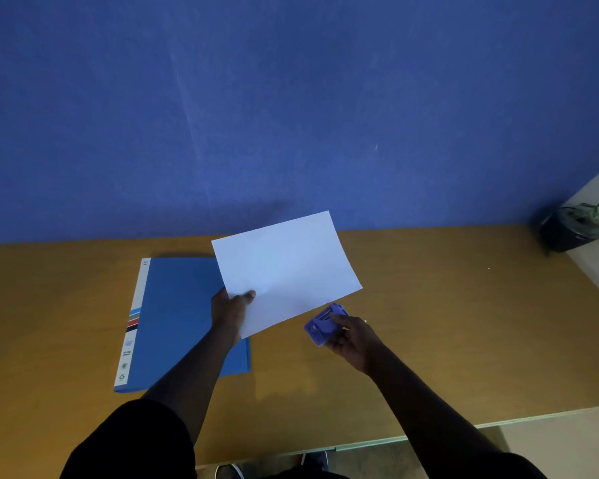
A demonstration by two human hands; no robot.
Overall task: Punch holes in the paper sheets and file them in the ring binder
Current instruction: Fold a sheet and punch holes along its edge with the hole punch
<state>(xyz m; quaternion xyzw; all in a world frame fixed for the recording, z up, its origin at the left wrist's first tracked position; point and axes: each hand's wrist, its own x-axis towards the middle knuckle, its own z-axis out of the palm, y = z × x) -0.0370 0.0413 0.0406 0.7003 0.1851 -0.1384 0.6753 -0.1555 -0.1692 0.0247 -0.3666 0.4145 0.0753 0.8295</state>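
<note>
A white paper sheet [284, 271] is held above the wooden desk [446, 323], tilted, with my left hand [230, 312] pinching its near left edge, thumb on top. My right hand [351, 338] grips a small purple hole punch [324, 323] just below the sheet's lower right edge, close to the paper but apart from it. A closed blue ring binder [177, 323] with a white spine lies flat on the desk at the left, partly under the sheet and my left forearm.
A blue partition wall [291, 115] rises behind the desk. A dark pot with a green plant [574, 226] stands at the far right corner. The desk's front edge runs along the lower right, with floor and shoes below it.
</note>
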